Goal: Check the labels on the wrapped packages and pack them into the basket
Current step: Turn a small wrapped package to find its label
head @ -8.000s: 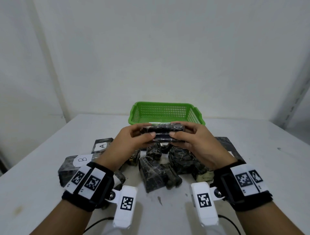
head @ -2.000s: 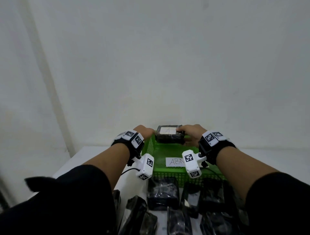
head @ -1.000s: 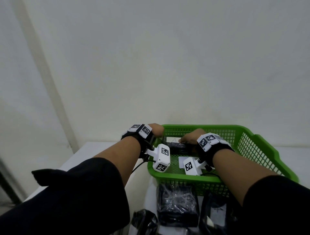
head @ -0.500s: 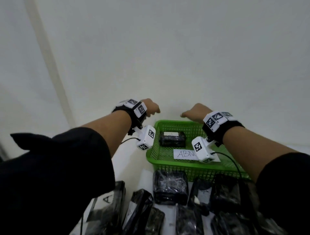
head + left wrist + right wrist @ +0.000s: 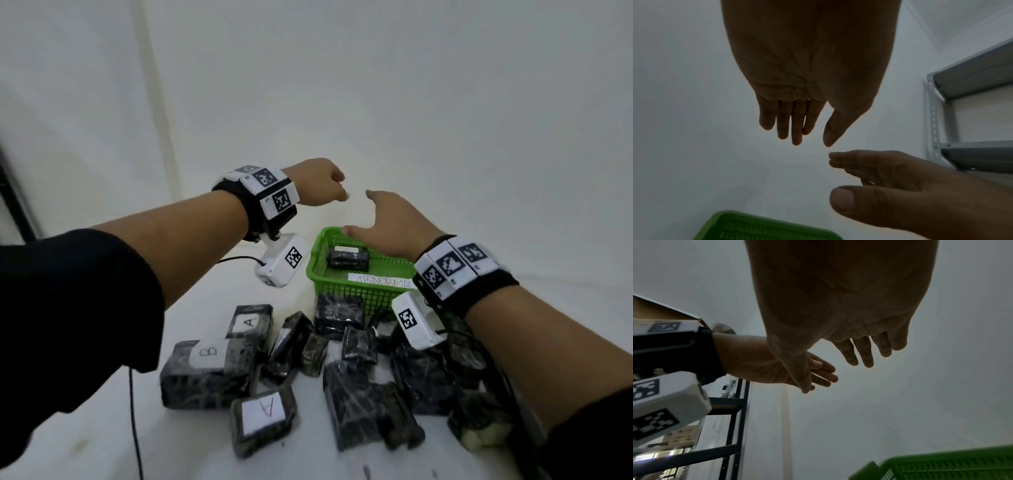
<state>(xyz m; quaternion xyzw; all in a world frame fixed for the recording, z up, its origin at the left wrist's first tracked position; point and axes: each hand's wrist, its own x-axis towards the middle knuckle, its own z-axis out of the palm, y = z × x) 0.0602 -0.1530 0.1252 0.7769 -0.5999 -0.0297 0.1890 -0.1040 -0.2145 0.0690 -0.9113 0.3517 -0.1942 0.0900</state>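
Released, package (image 5: 348, 259) lies crosswise in basket (image 5: 317, 265) (label up); both hands (image 5: 390, 229) empty, fingers loose.

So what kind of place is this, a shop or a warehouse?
Probably a stockroom or sorting station: wrapped packages marked A and B lie on a white table, a green basket carries an "ABNORMAL" label, and metal shelving stands nearby.

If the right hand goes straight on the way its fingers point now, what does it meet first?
Probably the left hand: the right hand points up-left toward it above the green basket. Their depth apart is unclear; otherwise only the white wall lies behind.
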